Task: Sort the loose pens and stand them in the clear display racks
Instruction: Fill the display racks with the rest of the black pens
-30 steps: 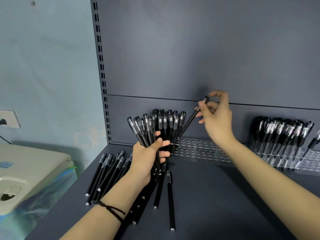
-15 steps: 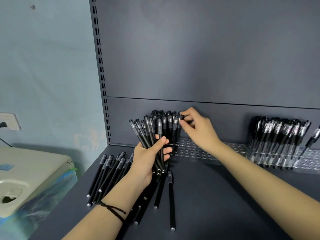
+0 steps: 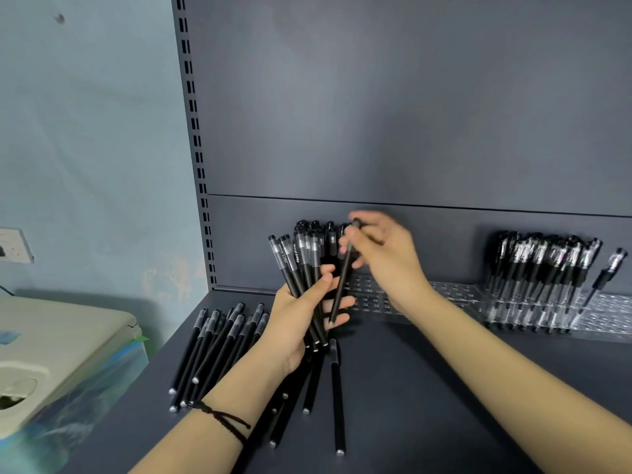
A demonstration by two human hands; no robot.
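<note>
The left hand (image 3: pixel 295 325) grips a fanned bundle of black capped pens (image 3: pixel 299 265); the right hand (image 3: pixel 384 256) pinches one slim black pen (image 3: pixel 342 285) (blurred), both screening the clear perforated rack (image 3: pixel 451 292) behind. Loose black pens (image 3: pixel 208 350) lie left on the dark grey shelf (image 3: pixel 427 388).

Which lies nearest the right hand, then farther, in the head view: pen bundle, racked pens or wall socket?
1. Pen bundle, in the left hand, just left of the right hand and its single pen.
2. Racked pens, off to the right.
3. Wall socket, far left on the wall.
</note>
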